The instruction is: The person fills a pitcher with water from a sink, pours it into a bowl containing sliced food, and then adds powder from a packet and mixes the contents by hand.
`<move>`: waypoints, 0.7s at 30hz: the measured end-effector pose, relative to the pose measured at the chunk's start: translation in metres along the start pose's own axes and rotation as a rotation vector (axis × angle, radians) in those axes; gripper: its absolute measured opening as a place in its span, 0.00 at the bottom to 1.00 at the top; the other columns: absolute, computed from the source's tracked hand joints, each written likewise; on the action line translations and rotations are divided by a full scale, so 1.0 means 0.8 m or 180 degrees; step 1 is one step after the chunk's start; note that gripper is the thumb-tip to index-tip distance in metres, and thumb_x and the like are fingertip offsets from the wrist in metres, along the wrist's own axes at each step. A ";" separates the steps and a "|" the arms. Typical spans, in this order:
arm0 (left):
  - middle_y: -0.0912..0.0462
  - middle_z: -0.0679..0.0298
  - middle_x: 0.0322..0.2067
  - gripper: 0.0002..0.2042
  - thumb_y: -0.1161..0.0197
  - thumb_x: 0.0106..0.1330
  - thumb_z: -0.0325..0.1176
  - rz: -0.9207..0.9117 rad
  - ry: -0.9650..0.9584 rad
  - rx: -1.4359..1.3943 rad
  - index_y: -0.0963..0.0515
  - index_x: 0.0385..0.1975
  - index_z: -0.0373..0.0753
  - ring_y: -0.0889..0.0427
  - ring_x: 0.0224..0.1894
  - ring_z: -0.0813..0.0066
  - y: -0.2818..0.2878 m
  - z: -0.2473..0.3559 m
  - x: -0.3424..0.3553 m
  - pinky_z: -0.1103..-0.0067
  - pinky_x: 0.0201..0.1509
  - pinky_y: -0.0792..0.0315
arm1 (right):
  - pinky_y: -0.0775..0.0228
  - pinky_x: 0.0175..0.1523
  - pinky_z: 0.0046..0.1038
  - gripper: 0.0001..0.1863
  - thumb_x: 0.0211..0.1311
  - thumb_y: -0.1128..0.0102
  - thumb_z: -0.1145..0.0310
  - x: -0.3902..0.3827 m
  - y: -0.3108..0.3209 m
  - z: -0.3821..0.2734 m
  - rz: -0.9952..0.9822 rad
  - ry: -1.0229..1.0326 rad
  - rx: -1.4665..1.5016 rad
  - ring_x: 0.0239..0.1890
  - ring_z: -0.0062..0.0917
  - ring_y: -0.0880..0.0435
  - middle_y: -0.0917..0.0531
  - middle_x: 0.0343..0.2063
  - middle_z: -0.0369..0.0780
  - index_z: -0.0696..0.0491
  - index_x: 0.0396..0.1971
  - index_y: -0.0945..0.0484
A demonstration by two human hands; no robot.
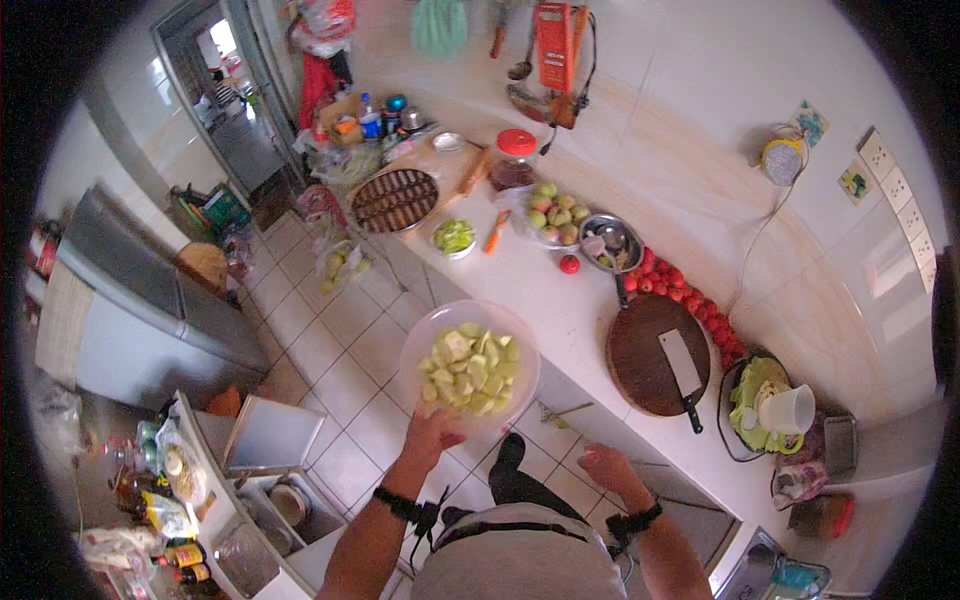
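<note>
My left hand (pixel 434 436) grips the near rim of a pale translucent plastic bowl (pixel 416 335), holding it over the floor in front of the counter. Chunks of pale green peeled fruit or vegetable (pixel 470 368) fill the bowl; their exact kind I cannot tell. My right hand (pixel 612 474) hangs apart from the bowl, near the counter's front edge, its fingers curled with nothing visible in them. On the counter, a cleaver (pixel 680 368) lies across a round brown chopping board (pixel 632 365).
Red tomatoes (pixel 690 295) line the wall behind the board. A metal pan (pixel 611 243), bagged round fruit (pixel 557 215), a carrot (pixel 497 231) and a bowl of chopped greens (pixel 454 237) stand farther left. A fridge (pixel 140 310) and an open drawer (pixel 290 503) are on my left.
</note>
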State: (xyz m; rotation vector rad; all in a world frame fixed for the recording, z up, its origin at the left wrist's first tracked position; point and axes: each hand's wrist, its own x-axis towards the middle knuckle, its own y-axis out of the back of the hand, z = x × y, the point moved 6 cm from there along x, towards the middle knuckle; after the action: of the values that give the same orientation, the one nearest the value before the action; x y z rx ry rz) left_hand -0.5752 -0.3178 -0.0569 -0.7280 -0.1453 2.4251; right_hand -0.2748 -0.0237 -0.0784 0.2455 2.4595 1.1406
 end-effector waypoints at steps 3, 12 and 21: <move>0.20 0.54 0.57 0.32 0.35 0.73 0.45 -0.0266 0.0014 0.0208 0.42 0.73 0.53 0.16 0.55 0.56 -0.081 0.008 0.094 0.59 0.50 0.15 | 0.22 0.48 0.42 0.15 0.69 0.40 0.59 -0.032 -0.023 0.105 0.0141 0.0088 -0.0099 0.44 0.45 0.14 0.13 0.41 0.50 0.58 0.37 0.17; 0.25 0.53 0.63 0.27 0.42 0.78 0.36 0.0086 0.0253 -0.1014 0.41 0.73 0.48 0.19 0.61 0.51 -0.184 -0.014 0.277 0.54 0.57 0.16 | 0.24 0.41 0.39 0.19 0.74 0.44 0.56 -0.059 0.069 0.150 0.0173 0.0542 -0.1567 0.31 0.32 0.14 0.15 0.26 0.45 0.59 0.34 0.19; 0.14 0.68 0.38 0.12 0.32 0.68 0.45 -0.0287 0.0206 0.0679 0.17 0.44 0.46 0.15 0.33 0.74 -0.160 0.021 0.241 0.68 0.37 0.19 | 0.23 0.59 0.42 0.17 0.73 0.40 0.70 0.087 0.107 0.162 0.0025 0.0451 -0.0445 0.58 0.44 0.18 0.17 0.54 0.52 0.60 0.57 0.20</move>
State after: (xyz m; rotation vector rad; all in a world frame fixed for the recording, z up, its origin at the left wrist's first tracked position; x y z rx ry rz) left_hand -0.6481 -0.1019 -0.0991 -0.6865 0.1032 2.2851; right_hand -0.2811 0.1434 -0.1086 0.1373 2.4866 1.3694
